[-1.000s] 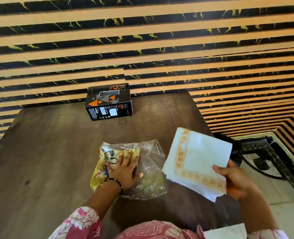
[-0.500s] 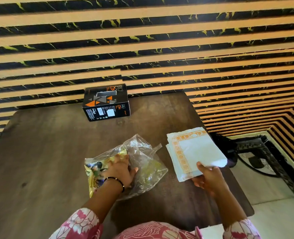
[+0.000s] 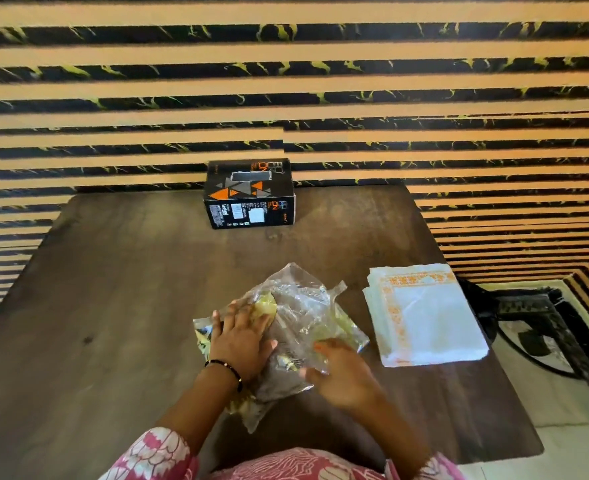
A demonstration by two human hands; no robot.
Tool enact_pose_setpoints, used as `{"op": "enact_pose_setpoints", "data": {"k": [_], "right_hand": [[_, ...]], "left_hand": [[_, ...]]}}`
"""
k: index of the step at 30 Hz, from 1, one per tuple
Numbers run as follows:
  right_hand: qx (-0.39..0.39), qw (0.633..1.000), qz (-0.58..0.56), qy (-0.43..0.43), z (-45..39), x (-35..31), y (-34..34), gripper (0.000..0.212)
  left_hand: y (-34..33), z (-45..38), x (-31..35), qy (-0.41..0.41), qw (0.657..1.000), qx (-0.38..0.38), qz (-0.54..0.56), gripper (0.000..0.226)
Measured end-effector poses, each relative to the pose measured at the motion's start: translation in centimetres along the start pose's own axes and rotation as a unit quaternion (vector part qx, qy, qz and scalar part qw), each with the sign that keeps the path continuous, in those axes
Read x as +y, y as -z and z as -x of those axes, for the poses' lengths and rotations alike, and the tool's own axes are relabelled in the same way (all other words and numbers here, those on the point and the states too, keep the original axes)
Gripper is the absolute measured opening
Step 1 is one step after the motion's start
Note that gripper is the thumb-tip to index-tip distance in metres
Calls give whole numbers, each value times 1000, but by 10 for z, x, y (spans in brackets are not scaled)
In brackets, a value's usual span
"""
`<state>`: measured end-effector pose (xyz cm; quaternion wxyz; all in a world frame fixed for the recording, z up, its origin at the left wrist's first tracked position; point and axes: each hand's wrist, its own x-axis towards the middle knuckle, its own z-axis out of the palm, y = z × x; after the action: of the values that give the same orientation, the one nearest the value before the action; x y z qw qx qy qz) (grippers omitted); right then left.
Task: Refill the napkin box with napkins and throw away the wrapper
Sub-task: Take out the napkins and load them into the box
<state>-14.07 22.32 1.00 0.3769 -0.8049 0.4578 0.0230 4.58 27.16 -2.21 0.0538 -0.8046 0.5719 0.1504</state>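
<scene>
Her left hand (image 3: 241, 341) lies flat, fingers spread, pinning the empty plastic wrapper (image 3: 296, 327) to the table (image 3: 113, 306). The right hand (image 3: 343, 379), open and grasping nothing, has just let go of the napkin stack (image 3: 424, 317), now lying to the right, and reaches for the wrapper. The black napkin box (image 3: 248, 194) waits unfilled at the far edge.

black napkin box (image 3: 248, 194) at table's far edge; napkins (image 3: 424, 317) stacked beside crumpled clear wrapper (image 3: 303, 317).
</scene>
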Motion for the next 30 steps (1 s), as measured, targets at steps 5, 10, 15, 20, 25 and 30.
{"op": "enact_pose_setpoints", "data": {"k": [5, 10, 15, 20, 25, 30], "right_hand": [[-57, 997, 48, 5, -29, -35, -44, 73], [-71, 992, 80, 73, -53, -95, -90, 81], [-115, 972, 155, 137, -80, -156, -130, 83], [-127, 952, 218, 174, -100, -201, -159, 84], [-119, 946, 240, 182, -118, -223, -171, 86], [-119, 947, 240, 175, -126, -228, -175, 86]], "left_hand": [[-8, 21, -59, 65, 996, -6, 53, 67], [-19, 57, -130, 162, 984, -11, 67, 89], [-22, 91, -195, 235, 967, -12, 101, 76], [-26, 104, -247, 278, 951, 1, 136, 76], [-19, 98, -278, 289, 946, -8, 147, 76], [-13, 94, -285, 287, 946, -9, 149, 76]]}}
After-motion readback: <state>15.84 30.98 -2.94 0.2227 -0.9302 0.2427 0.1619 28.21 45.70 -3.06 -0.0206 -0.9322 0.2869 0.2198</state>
